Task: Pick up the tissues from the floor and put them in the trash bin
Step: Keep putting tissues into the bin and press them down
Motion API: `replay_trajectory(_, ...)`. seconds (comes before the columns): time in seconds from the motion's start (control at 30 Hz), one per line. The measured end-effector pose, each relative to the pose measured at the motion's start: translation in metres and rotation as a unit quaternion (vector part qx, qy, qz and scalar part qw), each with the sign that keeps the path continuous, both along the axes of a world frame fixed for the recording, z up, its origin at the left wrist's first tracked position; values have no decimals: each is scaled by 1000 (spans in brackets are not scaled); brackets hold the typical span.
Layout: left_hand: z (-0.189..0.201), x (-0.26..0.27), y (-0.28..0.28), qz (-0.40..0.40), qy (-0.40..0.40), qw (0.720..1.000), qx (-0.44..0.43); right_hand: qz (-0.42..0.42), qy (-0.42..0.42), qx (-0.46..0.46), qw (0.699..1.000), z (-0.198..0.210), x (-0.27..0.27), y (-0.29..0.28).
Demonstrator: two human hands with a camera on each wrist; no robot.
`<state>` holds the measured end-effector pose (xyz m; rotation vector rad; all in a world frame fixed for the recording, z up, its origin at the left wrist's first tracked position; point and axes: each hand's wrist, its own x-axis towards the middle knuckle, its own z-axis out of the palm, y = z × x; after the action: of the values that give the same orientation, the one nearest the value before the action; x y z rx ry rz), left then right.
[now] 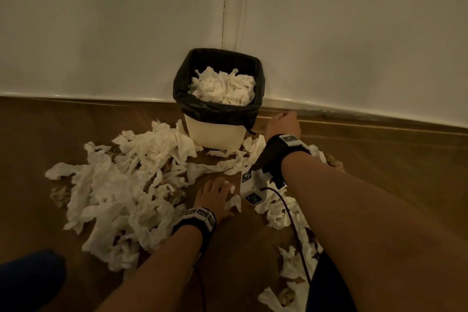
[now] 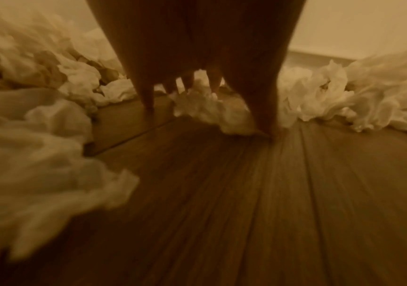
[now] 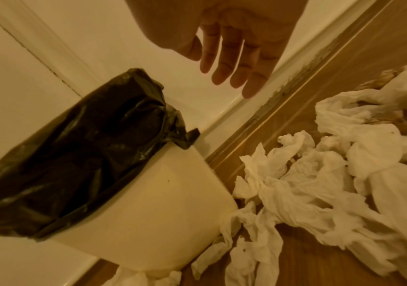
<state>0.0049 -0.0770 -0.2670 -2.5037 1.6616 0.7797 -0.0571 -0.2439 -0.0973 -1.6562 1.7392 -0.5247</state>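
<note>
A cream trash bin (image 1: pixel 215 134) with a black liner (image 3: pixel 87 145) stands against the wall, heaped with white tissues (image 1: pixel 222 86). A big pile of crumpled tissues (image 1: pixel 126 185) covers the wooden floor to its left. My left hand (image 1: pixel 226 192) is down on the floor in front of the bin. Its fingers and thumb curl round a small crumpled tissue (image 2: pixel 212 114). My right hand (image 1: pixel 282 121) hovers to the right of the bin near the baseboard. In the right wrist view that hand (image 3: pixel 229 67) has straight fingers and holds nothing.
More tissues (image 1: pixel 286 210) lie on the right, running toward me, and others (image 3: pixel 307 183) sit beside the bin's base. A black cable (image 1: pixel 291 223) trails from my right wrist. A dark blue shape (image 1: pixel 27 278) sits at the lower left. The white wall (image 1: pixel 354 33) and baseboard close the back.
</note>
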Motion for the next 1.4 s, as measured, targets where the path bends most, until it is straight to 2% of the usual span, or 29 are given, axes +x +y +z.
replay_trajectory(0.1, 1, -7, 0, 27, 29, 998, -38, -16, 40, -26, 999, -3, 0, 0)
replay_trajectory(0.2, 0, -7, 5, 51, 83, 995, -30, -24, 69, -34, 997, -5, -1, 0)
replay_trajectory(0.27, 0, -4, 5, 49, 76, 996, -6, 15, 83, -2, 996, -8, -5, -3)
replay_trajectory(0.3, 3, -2, 5, 52, 76, 996, -2, 59, 96, 48, 992, -8, -7, -3)
replay_trajectory(0.33, 7, 0, 3, 63, 82, 995, -4, 117, 137, 119, 976, -8, -9, -2)
replay_trajectory(0.37, 12, 2, 2, 77, 91, 993, -9, 172, 203, 175, 948, -7, -11, 1)
replay_trajectory(0.43, 22, 8, 0, 106, 102, 989, -27, 249, 298, 188, 902, -7, -10, 8)
replay_trajectory(0.47, 26, 11, -1, 123, 106, 986, -40, 270, 318, 171, 893, -9, -7, 10)
replay_trajectory(0.53, 36, 16, -1, 156, 118, 978, -72, 282, 313, 125, 898, -16, -3, 13)
replay_trajectory(0.6, 43, 23, 0, 175, 130, 973, -80, 281, 285, 126, 908, -24, 1, 16)
replay_trajectory(0.7, 50, 37, 0, 189, 133, 969, -87, 267, 170, 174, 932, -37, 8, 17)
replay_trajectory(0.73, 54, 42, 0, 199, 125, 968, -92, 288, 172, 170, 927, -41, 14, 17)
replay_trajectory(0.83, 60, 54, 4, 246, 135, 948, -148, 388, 242, 133, 879, -57, 34, 26)
replay_trajectory(0.93, 62, 59, 13, 262, 140, 937, -185, 456, 256, 94, 847, -77, 47, 41)
replay_trajectory(1.07, 63, 67, 24, 300, 169, 907, -243, 470, 277, 17, 838, -108, 44, 52)
replay_trajectory(1.17, 60, 70, 29, 294, 167, 905, -259, 473, 293, -10, 831, -116, 43, 52)
replay_trajectory(1.4, 44, 71, 34, 313, 180, 902, -238, 459, 341, 36, 819, -129, 48, 58)
